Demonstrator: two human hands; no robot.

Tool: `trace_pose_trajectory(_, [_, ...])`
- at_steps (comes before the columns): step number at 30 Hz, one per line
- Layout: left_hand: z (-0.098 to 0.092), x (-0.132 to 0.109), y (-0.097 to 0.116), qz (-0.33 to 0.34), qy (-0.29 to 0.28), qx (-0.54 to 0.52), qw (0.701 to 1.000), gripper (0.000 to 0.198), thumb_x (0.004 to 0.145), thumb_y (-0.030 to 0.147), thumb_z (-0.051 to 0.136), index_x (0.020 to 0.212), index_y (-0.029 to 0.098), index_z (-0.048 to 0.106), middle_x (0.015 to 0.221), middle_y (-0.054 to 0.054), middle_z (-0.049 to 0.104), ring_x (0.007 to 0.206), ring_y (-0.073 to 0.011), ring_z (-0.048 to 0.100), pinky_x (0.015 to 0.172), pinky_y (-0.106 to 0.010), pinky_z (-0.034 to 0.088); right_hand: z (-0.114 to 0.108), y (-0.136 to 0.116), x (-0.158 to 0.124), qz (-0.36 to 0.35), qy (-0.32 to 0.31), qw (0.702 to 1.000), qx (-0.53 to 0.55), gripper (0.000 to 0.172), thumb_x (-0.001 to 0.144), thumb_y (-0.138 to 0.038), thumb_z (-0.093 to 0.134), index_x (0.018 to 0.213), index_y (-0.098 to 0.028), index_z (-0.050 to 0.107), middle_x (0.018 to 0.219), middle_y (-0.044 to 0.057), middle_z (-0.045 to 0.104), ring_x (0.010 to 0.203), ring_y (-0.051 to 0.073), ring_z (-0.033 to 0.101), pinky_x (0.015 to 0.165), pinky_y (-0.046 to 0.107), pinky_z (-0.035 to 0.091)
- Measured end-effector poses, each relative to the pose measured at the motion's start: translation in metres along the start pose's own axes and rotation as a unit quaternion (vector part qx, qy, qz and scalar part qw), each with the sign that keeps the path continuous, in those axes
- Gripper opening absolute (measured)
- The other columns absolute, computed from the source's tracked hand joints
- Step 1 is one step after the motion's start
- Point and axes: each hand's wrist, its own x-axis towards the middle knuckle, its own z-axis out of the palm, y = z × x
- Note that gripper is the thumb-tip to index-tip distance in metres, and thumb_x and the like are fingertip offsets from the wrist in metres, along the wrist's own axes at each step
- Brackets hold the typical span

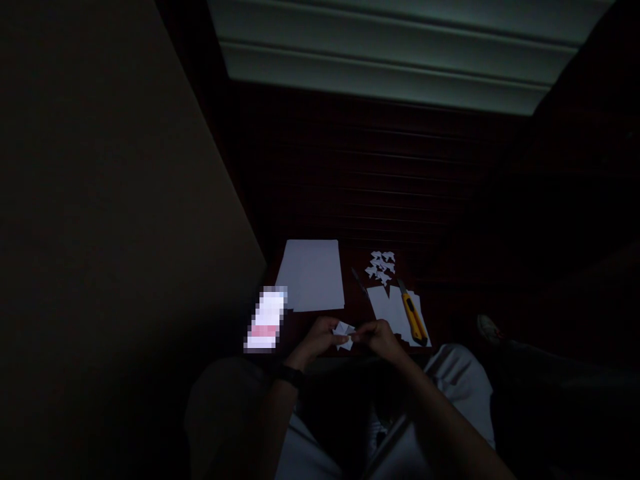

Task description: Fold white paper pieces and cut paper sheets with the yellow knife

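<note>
A small folded piece of white paper (344, 329) with creases is held up between my two hands near the table's front edge. My left hand (321, 335) is closed on its left side, thumb laid across the lower part. On the other side my right hand (379, 337) pinches the paper's right edge with its fingertips. Just right of that hand lies a yellow utility knife (413, 317) on cut white paper pieces (387, 308). Several small folded paper shapes (382, 267) are grouped behind them.
A stack of white paper sheets (314, 277) lies at the table's left. A lit, pixelated screen (266, 320) is beside it. A thin dark pen-like object (359, 281) lies between the stack and the cut pieces. Another person's shoe (489, 329) shows at right. The room is dark.
</note>
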Motion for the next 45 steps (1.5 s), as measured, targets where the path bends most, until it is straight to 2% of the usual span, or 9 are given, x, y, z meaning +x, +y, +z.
trace_pose_trajectory(3, [0.003,0.002,-0.003,0.02,0.013,0.021,0.999,0.019,0.06,0.02,0.067,0.076,0.01,0.068,0.069,-0.005,0.067,0.062,-0.0161,0.059,0.057,-0.025,0.041,-0.002,-0.002,-0.001,0.041,0.007,0.999,0.022,0.02,0.065,-0.034,0.064,0.07,-0.015,0.07,0.06,0.002,0.065,0.051,0.013,0.056,0.047,0.022,0.043])
trace_pose_trajectory(5, [0.004,0.002,-0.004,0.027,0.024,0.027,0.999,0.021,0.061,0.02,0.067,0.079,0.01,0.069,0.07,-0.005,0.068,0.064,-0.0169,0.06,0.058,-0.025,0.042,-0.002,-0.004,-0.001,0.089,0.009,0.993,0.079,0.024,0.065,-0.035,0.063,0.073,-0.013,0.069,0.059,0.003,0.064,0.049,0.013,0.056,0.044,0.023,0.044])
trace_pose_trajectory(10, [0.004,0.003,-0.004,0.034,0.037,0.007,0.999,0.027,0.063,0.02,0.066,0.087,0.009,0.068,0.074,-0.007,0.068,0.066,-0.017,0.06,0.06,-0.025,0.043,0.0,-0.012,-0.002,0.157,-0.004,0.962,0.221,0.029,0.06,-0.026,0.065,0.086,-0.013,0.065,0.075,0.007,0.067,0.065,0.019,0.062,0.048,0.027,0.051])
trace_pose_trajectory(19, [0.006,0.004,-0.008,0.052,0.057,-0.005,0.997,0.027,0.063,0.025,0.068,0.085,0.009,0.068,0.075,-0.008,0.068,0.069,-0.0187,0.061,0.062,-0.026,0.044,-0.001,-0.018,0.004,0.237,0.024,0.937,0.256,0.021,0.06,-0.021,0.065,0.079,-0.011,0.063,0.075,0.011,0.067,0.062,0.019,0.063,0.049,0.03,0.053])
trace_pose_trajectory(24, [0.007,0.004,-0.006,0.043,0.059,0.012,0.997,0.026,0.061,0.025,0.07,0.081,0.01,0.068,0.072,-0.007,0.068,0.066,-0.0179,0.06,0.061,-0.026,0.043,0.004,-0.013,0.008,0.255,0.067,0.932,0.247,0.02,0.054,-0.013,0.066,0.074,-0.013,0.061,0.066,0.007,0.066,0.055,0.017,0.062,0.048,0.029,0.053])
trace_pose_trajectory(30, [0.006,0.001,-0.002,0.031,0.051,-0.006,0.998,0.026,0.061,0.027,0.07,0.081,0.009,0.068,0.071,-0.007,0.067,0.064,-0.0168,0.059,0.059,-0.025,0.042,0.01,0.001,0.011,0.223,0.081,0.952,0.191,0.018,0.053,-0.015,0.065,0.069,-0.015,0.057,0.057,0.001,0.062,0.046,0.014,0.057,0.045,0.029,0.052])
trace_pose_trajectory(36, [0.003,-0.001,-0.001,0.014,0.038,-0.02,0.999,0.028,0.06,0.023,0.069,0.084,0.009,0.068,0.072,-0.007,0.067,0.062,-0.0155,0.058,0.058,-0.024,0.041,0.012,0.004,0.006,0.085,0.095,0.991,0.029,0.014,0.059,-0.019,0.061,0.072,-0.016,0.058,0.06,0.0,0.062,0.047,0.013,0.057,0.042,0.021,0.042])
trace_pose_trajectory(41, [0.003,0.0,0.0,0.008,0.033,-0.02,0.999,0.026,0.06,0.024,0.068,0.081,0.009,0.069,0.07,-0.007,0.067,0.061,-0.0154,0.057,0.057,-0.025,0.041,0.009,-0.008,0.0,0.009,0.115,0.988,-0.1,0.009,0.065,-0.021,0.059,0.073,-0.018,0.06,0.064,0.001,0.063,0.057,0.014,0.057,0.052,0.023,0.041])
trace_pose_trajectory(45, [0.004,-0.001,0.003,0.008,0.033,-0.034,0.999,0.029,0.061,0.028,0.068,0.083,0.009,0.069,0.07,-0.007,0.067,0.063,-0.0163,0.058,0.058,-0.025,0.041,0.009,-0.013,-0.002,-0.016,0.128,0.983,-0.127,0.008,0.065,-0.022,0.059,0.073,-0.019,0.059,0.067,0.001,0.063,0.06,0.014,0.056,0.056,0.024,0.04])
